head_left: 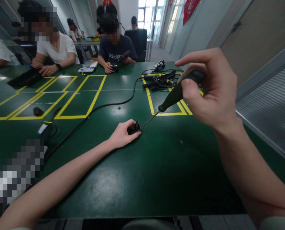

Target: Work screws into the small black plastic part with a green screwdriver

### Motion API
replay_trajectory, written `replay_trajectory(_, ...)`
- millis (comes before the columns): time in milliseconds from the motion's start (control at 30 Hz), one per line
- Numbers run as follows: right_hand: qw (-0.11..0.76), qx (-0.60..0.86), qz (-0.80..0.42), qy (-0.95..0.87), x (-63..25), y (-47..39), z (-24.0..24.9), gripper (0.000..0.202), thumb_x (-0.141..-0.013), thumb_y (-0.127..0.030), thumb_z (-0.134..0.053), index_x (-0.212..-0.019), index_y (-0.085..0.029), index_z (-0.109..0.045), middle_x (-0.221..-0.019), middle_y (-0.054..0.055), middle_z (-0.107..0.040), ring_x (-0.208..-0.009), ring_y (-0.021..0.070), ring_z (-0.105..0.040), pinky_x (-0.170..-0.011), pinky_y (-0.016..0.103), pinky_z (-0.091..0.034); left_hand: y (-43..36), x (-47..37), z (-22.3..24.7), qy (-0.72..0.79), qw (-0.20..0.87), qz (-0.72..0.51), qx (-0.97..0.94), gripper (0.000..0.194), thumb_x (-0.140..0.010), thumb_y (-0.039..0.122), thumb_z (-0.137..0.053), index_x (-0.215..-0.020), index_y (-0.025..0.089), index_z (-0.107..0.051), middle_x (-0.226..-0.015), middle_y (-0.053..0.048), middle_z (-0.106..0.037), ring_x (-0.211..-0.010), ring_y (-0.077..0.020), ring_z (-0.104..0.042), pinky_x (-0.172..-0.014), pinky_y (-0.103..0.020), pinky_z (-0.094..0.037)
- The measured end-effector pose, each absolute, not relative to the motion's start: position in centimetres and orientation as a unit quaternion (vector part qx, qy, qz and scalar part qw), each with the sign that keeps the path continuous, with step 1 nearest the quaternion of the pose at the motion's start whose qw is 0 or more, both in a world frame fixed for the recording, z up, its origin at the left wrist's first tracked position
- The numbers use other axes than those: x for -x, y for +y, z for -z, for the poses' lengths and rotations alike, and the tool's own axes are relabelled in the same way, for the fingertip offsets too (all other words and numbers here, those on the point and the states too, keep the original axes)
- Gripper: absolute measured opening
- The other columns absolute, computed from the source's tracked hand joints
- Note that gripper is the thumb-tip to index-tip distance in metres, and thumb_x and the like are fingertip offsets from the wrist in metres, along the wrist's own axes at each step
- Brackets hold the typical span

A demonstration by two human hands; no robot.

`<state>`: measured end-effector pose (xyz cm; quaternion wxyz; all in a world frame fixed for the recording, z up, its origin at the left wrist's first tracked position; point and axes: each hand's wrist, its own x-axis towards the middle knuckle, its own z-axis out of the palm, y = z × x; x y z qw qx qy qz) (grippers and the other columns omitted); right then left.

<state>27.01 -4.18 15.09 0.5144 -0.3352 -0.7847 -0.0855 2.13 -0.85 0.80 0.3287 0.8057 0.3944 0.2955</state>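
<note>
My left hand (123,134) rests on the green table and grips a small black part with a short metal post (133,128) between thumb and fingers. In my right hand (211,86) is a screwdriver (171,97) with a dark green handle, held by the thumb and curled fingers. Its thin shaft slants down to the left, and the tip meets the right side of the black part, close to my left fingertips. Whether the tip sits in a screw is too small to tell.
A black cable (104,104) crosses the green table (142,185) to a heap of black parts and cables (160,80) at the back right. Yellow tape (71,117) marks rectangles. A dark block (38,111) lies left. Co-workers sit across the table, handling dark devices.
</note>
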Motion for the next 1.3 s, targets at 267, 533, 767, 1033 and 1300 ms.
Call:
replay_trajectory(267,0.512,0.384,0.096,-0.762,-26.7,-4.2,-15.2,0.017,-0.094,-0.04,-0.068,-0.096,-0.024,-0.064,-0.082,-0.003,-0.061,-0.063,0.0089,-0.049,-0.06,0.027,-0.041,-0.8,-2.0,-0.7,0.396,0.328,-0.291,-0.807,0.022,-0.088,0.036,-0.073,-0.101,0.018,-0.071,-0.09,-0.005,-0.077,-0.079,-0.0209,-0.071,-0.075,-0.034,-0.057)
replay_trajectory(533,0.528,0.35,0.062,-0.771,-27.0,-3.5,-14.9,0.011,-0.096,-0.034,-0.06,-0.094,-0.023,-0.062,-0.081,-0.001,-0.058,-0.069,0.01,-0.054,-0.062,0.027,-0.045,-0.9,-2.1,-0.8,0.4,0.322,-0.286,-0.809,0.021,-0.088,0.034,-0.073,-0.101,0.019,-0.071,-0.091,-0.005,-0.078,-0.08,-0.0214,-0.072,-0.075,-0.034,-0.056)
replay_trajectory(767,0.534,0.358,0.043,-0.765,-27.4,-2.8,-14.8,0.018,-0.093,-0.041,-0.068,-0.096,-0.024,-0.067,-0.087,0.0,-0.064,-0.069,0.0109,-0.054,-0.058,0.027,-0.045,-0.9,-2.0,-0.7,0.402,0.315,-0.291,-0.809,0.022,-0.089,0.035,-0.075,-0.102,0.018,-0.071,-0.092,-0.006,-0.079,-0.083,-0.0221,-0.074,-0.076,-0.034,-0.057)
replay_trajectory(1033,0.543,0.393,0.063,-0.74,-27.5,-2.3,-14.4,0.016,-0.093,-0.039,-0.072,-0.091,-0.025,-0.067,-0.08,0.0,-0.063,-0.062,0.011,-0.048,-0.053,0.028,-0.04,-1.0,-2.0,-0.5,0.409,0.304,-0.304,-0.805,0.021,-0.088,0.037,-0.078,-0.098,0.019,-0.071,-0.091,-0.005,-0.08,-0.083,-0.0231,-0.076,-0.075,-0.034,-0.059)
replay_trajectory(1300,0.53,0.353,0.041,-0.77,-27.1,-3.7,-15.0,0.016,-0.093,-0.04,-0.065,-0.089,-0.025,-0.067,-0.08,0.0,-0.064,-0.069,0.0131,-0.058,-0.059,0.029,-0.048,-0.9,-2.0,-0.5,0.412,0.3,-0.304,-0.805,0.023,-0.088,0.038,-0.078,-0.098,0.02,-0.071,-0.091,-0.004,-0.08,-0.082,-0.0229,-0.076,-0.074,-0.034,-0.059)
